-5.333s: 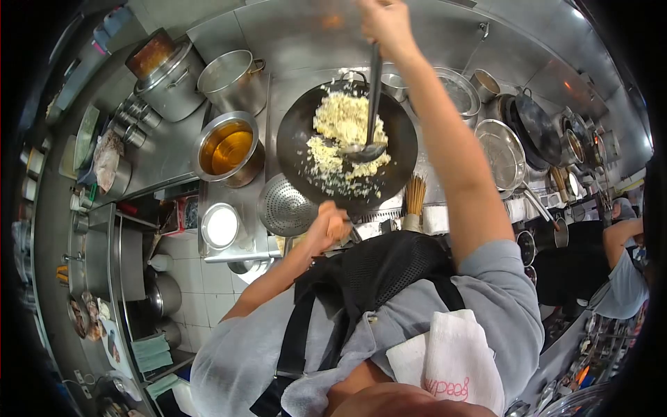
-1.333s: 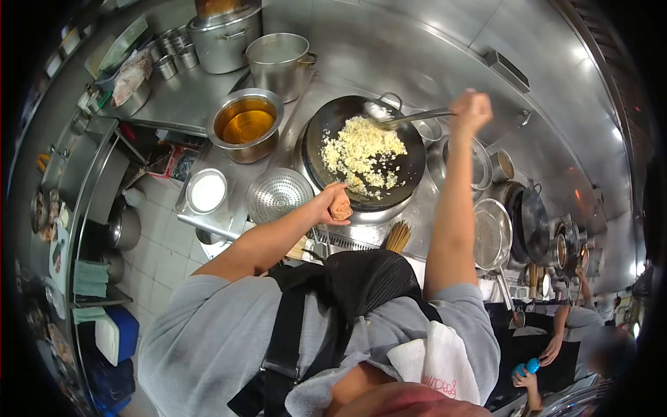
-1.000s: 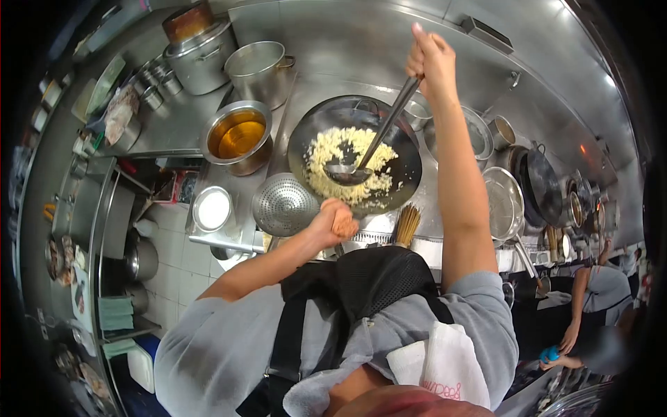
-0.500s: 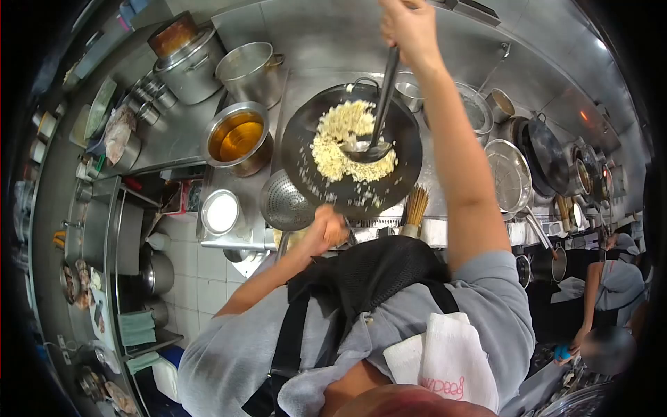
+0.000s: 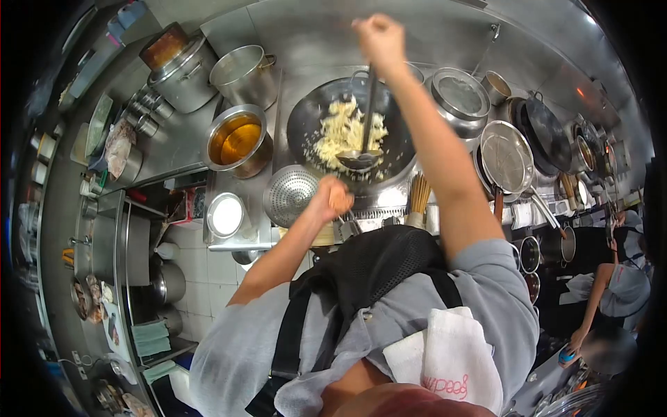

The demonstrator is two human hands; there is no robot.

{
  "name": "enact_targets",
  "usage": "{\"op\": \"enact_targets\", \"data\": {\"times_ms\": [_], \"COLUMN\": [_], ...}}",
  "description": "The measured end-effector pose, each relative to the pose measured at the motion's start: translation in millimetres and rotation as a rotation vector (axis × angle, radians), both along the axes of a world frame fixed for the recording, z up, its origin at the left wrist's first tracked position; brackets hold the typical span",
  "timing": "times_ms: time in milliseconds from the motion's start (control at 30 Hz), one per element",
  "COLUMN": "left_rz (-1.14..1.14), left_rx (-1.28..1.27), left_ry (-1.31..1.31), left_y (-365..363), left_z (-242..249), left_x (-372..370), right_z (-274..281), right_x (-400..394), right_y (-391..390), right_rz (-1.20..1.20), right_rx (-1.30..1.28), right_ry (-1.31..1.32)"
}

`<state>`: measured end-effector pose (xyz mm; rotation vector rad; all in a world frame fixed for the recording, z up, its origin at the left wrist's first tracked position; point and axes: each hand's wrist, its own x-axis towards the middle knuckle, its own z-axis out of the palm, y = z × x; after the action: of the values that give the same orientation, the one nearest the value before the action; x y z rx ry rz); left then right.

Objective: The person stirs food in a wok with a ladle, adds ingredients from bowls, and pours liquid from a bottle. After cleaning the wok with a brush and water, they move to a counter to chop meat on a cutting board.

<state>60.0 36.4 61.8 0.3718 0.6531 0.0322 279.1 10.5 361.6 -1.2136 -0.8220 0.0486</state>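
In the middle of the head view is a dark wok [image 5: 303, 132], holding pale yellow and white rice-like food [image 5: 333, 135] heaped in its middle, with loose grains scattered around. My right hand [image 5: 382, 45] is closed around the top of a long-handled ladle [image 5: 358, 160], held above the wok's far side. The ladle's bowl rests among the food. My left hand [image 5: 333, 198] is a fist at the wok's near rim, closed on its near edge or handle; the grip itself is hidden by the fingers.
Left of the wok are a perforated skimmer [image 5: 288, 194], a pot of amber liquid [image 5: 241, 141] and a container of white stuff [image 5: 226, 215]. On the right lie a bamboo brush [image 5: 420, 198] and a mesh strainer [image 5: 507, 157]. Another person [image 5: 618, 288] works at far right.
My left hand has moved forward, away from my body, and the wok's near rim with it. The ladle and right hand have shifted left and nearer. The food has been spread and loosened.
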Motion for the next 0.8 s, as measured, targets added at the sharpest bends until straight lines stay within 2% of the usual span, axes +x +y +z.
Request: {"op": "enact_targets", "data": {"times_ms": [33, 67, 133, 200, 233, 267, 333, 367, 400, 467, 500, 533, 600, 633, 667, 700, 733, 767, 800], "left_rz": [0.1, 0.07, 0.119, -0.032, 0.051, 0.047, -0.004, 0.025, -0.04, 0.081, 0.103, 0.096, -0.078, -0.079, -0.007, 0.068, 0.075, 0.057, 0.039], "left_rx": [0.193, 0.174, 0.168, 0.108, 0.196, 0.197, 0.113, 0.146, -0.028, 0.134, 0.171, 0.169, -0.015, -0.01, 0.156, 0.321, 0.321, 0.132, -0.061], "left_ry": [-0.106, -0.093, -0.035, -0.04, 0.092, 0.096, -0.123, -0.163, 0.021, -0.041, -0.075, -0.081, -0.089, -0.096, -0.109, -0.118, -0.115, -0.054, 0.006], "left_y": [-2.2, 0.4, -14.4, -15.2, -27.7, -27.3, -16.7, -14.6, 0.6, -9.3, -20.1, -26.7, -24.1, -25.7, -31.5, -37.0, -33.7, -24.7, -19.9], "left_z": [15.6, 16.5, 12.2, -50.2, -35.6, -32.2, -24.5, -4.8, -10.2, 27.0, 26.7, 4.2, -54.4, -52.8, -50.4, -45.9, -28.7, -1.5, 19.1], "left_x": [7.5, 8.5, -19.2, -52.6, -61.0, -60.1, -49.1, -29.3, -3.4, 0.7, -7.6, -26.3, -58.6, -59.1, -61.1, -63.5, -52.1, -27.9, -7.9], "right_z": [-42.2, -67.1, -47.6, -3.4, 17.4, 29.7, 35.0, 15.1, -31.6, -70.5, -67.2, -58.6, 0.9, 29.4, 45.3, 48.4, 49.2, 47.3, 0.6], "right_x": [22.7, 41.1, 41.7, 38.1, 33.4, 25.1, -15.8, -28.3, -11.1, 6.5, 18.8, 29.8, 29.7, 20.0, 7.0, -10.1, -29.0, -41.1, -17.0], "right_y": [18.3, 28.9, 8.7, -11.0, -16.2, -19.4, -13.0, -7.2, 18.8, 28.2, 23.7, 14.3, -10.3, -16.8, -20.4, -21.1, -20.9, -19.2, 6.4], "right_rz": [-0.026, -0.057, -0.026, 0.072, 0.101, 0.132, 0.036, -0.011, -0.005, -0.025, -0.035, -0.046, 0.133, 0.099, 0.071, 0.079, 0.06, 0.041, 0.002], "right_rx": [0.063, 0.129, 0.133, 0.14, 0.103, 0.063, -0.018, 0.014, 0.077, 0.183, 0.163, 0.145, 0.107, 0.052, -0.009, -0.011, -0.039, -0.07, -0.032], "right_ry": [-0.058, -0.118, -0.059, 0.028, 0.012, -0.002, -0.01, -0.108, -0.208, -0.117, -0.136, -0.159, -0.012, -0.024, -0.03, -0.031, -0.031, -0.027, -0.161]}}
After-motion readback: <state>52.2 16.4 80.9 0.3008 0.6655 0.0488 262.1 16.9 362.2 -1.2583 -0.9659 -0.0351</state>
